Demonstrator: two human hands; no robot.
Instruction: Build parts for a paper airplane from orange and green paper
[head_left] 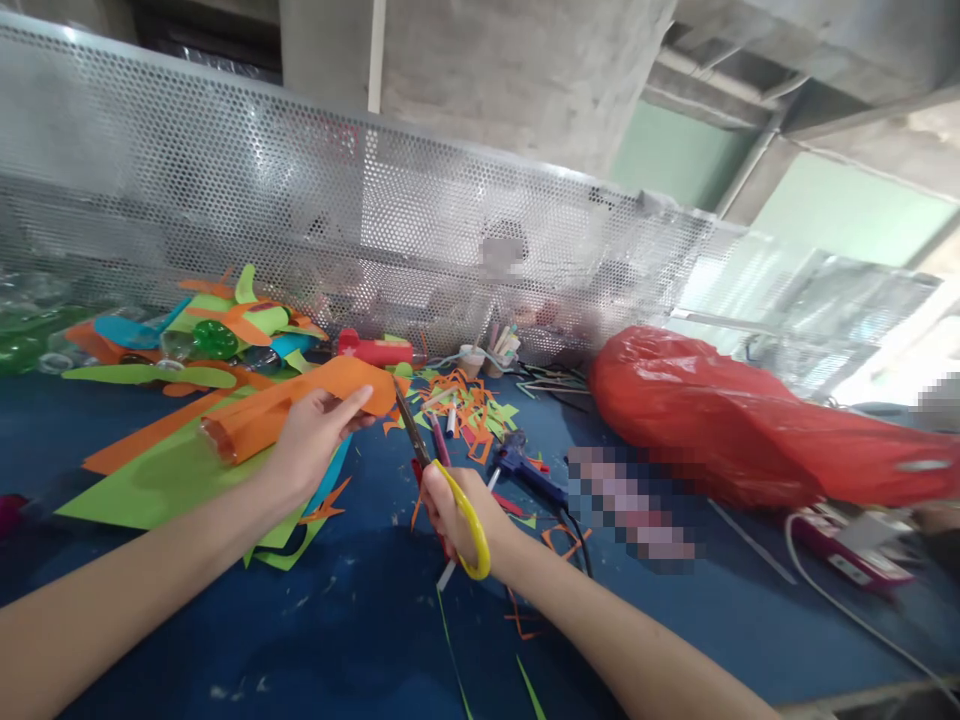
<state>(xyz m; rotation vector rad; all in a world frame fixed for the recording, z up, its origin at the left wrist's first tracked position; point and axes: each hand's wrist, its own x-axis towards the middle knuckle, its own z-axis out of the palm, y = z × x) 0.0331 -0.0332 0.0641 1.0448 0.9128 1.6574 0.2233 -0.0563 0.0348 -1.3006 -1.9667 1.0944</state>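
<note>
My left hand (319,425) pinches a piece of orange paper (341,375) between thumb and fingers. In my right hand (457,500) is a pair of scissors (411,425) with a yellow handle, its blades pointing up and away at the right edge of that paper. I cannot tell whether the blades are cutting into it. Beside my left hand lies a bottle (240,432) wrapped in orange paper, resting over green sheets (142,490). A blue glue gun (532,472) is to the right of my right hand.
Paper scraps (472,405) litter the blue table (337,640). At the back left are bottles with paper blades (217,338); a red bottle (375,350) and cups of markers (499,355) stand before a perforated metal screen (450,220). On the right are a red plastic bag (720,410) and power strip (847,560).
</note>
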